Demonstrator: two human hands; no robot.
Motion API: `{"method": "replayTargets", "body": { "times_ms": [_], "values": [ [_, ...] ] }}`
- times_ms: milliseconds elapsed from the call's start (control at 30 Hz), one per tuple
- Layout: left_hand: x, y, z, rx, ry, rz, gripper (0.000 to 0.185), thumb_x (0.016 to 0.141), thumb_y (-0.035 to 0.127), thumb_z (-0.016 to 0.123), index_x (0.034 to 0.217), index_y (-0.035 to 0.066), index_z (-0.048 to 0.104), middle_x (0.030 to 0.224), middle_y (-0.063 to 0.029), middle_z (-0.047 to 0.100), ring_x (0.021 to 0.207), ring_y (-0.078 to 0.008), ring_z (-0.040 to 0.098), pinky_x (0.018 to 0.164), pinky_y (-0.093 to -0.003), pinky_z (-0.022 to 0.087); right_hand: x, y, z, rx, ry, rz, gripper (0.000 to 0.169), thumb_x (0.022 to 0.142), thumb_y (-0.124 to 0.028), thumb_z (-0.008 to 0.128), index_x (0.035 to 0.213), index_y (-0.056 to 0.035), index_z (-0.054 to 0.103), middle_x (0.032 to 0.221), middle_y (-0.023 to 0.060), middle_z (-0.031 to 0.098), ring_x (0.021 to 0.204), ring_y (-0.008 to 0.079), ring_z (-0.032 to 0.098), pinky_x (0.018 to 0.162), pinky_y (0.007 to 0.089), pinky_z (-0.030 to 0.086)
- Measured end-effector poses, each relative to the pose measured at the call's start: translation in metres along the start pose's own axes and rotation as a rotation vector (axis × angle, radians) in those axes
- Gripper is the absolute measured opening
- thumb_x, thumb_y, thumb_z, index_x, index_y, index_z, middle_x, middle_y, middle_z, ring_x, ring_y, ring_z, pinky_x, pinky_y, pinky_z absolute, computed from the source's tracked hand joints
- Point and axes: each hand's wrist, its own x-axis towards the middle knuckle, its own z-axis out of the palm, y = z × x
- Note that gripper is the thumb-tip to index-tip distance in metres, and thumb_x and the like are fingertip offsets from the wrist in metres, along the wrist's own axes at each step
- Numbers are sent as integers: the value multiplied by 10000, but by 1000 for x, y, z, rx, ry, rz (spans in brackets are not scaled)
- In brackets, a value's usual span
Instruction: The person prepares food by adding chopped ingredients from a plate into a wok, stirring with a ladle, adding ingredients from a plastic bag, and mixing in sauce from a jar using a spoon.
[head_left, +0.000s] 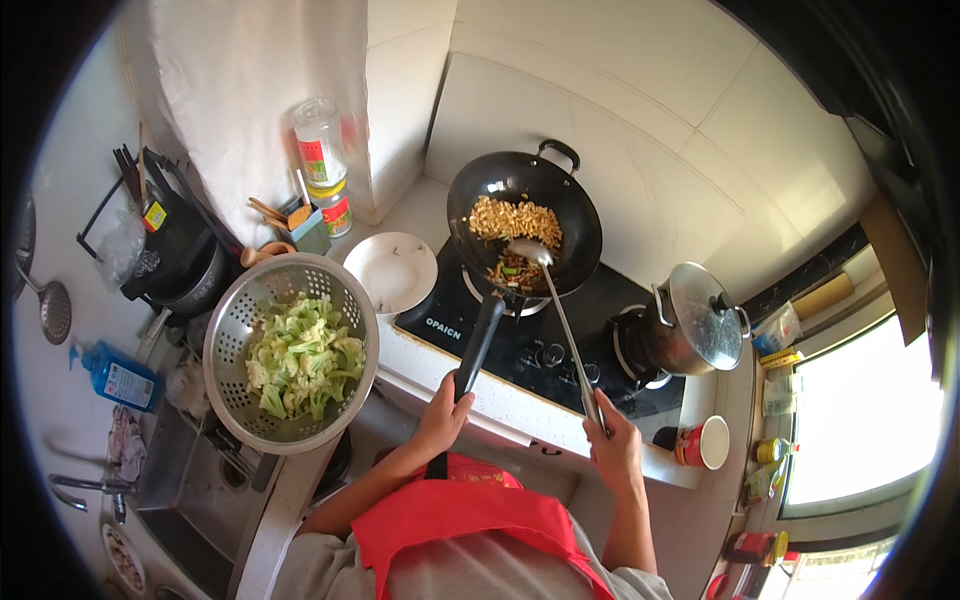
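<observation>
My left hand (441, 418) grips the black handle of a dark wok (574, 247), which rests over the left burner of a black gas hob (502, 352). In my right hand (616, 439) is the long metal handle of a cooking ladle (534, 252). The ladle's bowl is inside the wok, touching the food. Pale golden chopped pieces (514, 220) lie toward the wok's far side. Nearer the handle are darker browned bits (517, 274) with some green among them. What exactly the food is, I cannot tell.
A perforated steel colander (217, 337) of cut cauliflower (306, 358) stands left, beside the sink (187, 517). A white bowl (390, 271) sits by the wok. On the right burner is a lidded metal pot (694, 322), with a paper cup (703, 442) near the counter's edge.
</observation>
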Motion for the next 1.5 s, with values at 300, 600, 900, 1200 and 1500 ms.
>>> {"method": "replayTargets", "body": {
  "times_ms": [300,600,900,1200,1500],
  "values": [
    [0,-4,-2,-21,-12,16,416,871,200,471,1184,-17,304,705,-65,487,524,-131,488,494,-259,414,-4,-4,-1,-91,-20,-114,482,758,-82,581,1225,-88,466,560,5,479,444,57,419,427,230,361],
    [0,4,-2,-27,-34,-2,393,870,178,470,1181,1,307,732,-56,483,523,-111,480,488,-248,413,-1,-12,-13,-133,-72,-128,454,766,-65,583,1207,-123,494,615,-14,502,500,43,371,453,204,341],
    [-1,8,-1,-53,-44,1,379,875,156,461,1178,-7,301,729,-50,474,540,-101,474,500,-241,411,-41,-73,-105,-220,-205,132,424,773,-45,554,1192,-81,500,541,23,495,444,65,449,441,212,382],
    [-1,7,-3,-30,-61,-2,379,876,162,456,1176,-14,304,726,-53,478,542,-105,477,501,-244,410,-33,-62,-108,-387,-82,7,426,715,-53,619,1133,-85,546,782,142,628,694,156,613,658,271,453],
    [-4,21,5,-62,-48,-77,363,880,167,446,1167,-13,315,736,-50,474,503,-102,479,480,-238,411,-1,-1,-56,296,-53,177,448,848,-111,485,1276,-44,372,560,6,460,358,47,386,310,190,281]
  ]
}}
